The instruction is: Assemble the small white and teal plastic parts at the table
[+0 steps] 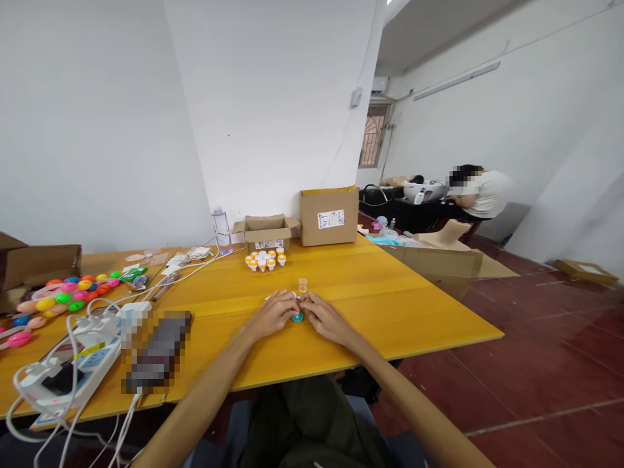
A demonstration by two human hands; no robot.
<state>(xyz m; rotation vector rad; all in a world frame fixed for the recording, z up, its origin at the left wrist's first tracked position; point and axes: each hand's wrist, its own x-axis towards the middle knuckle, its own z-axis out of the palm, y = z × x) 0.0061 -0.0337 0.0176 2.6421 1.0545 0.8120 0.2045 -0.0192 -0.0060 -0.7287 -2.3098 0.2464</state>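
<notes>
— On the desk's near edge, what carries everything?

— One long yellow-orange wooden desk [341, 273], glossy, with a seam running along its length. It stands against a white wall, and its right end corner juts out over a dark red tiled floor [536, 364].

— Where are the hands?

— Both rest on the desk near the middle of its near edge. The left hand [272, 313] and the right hand [325, 318] meet fingertip to fingertip, the fingers curled in and pinching a small round teal cap-like object [297, 317] between them. It is too small to tell more about it.

— Anything just beside them?

— One small clear vial [303, 285] stands upright just behind the hands. Farther back is a cluster of small orange-and-white capped bottles [266, 259], in front of a small open cardboard box [266, 232]. A larger closed cardboard box [329, 216] sits at the far edge.

— And the left end?

— Bright plastic egg-shaped beads [63, 296], a white power strip [73, 374] with tangled cables.

— The room?

— Beyond the right end, another person [480, 192] sits at a dark table.
</notes>
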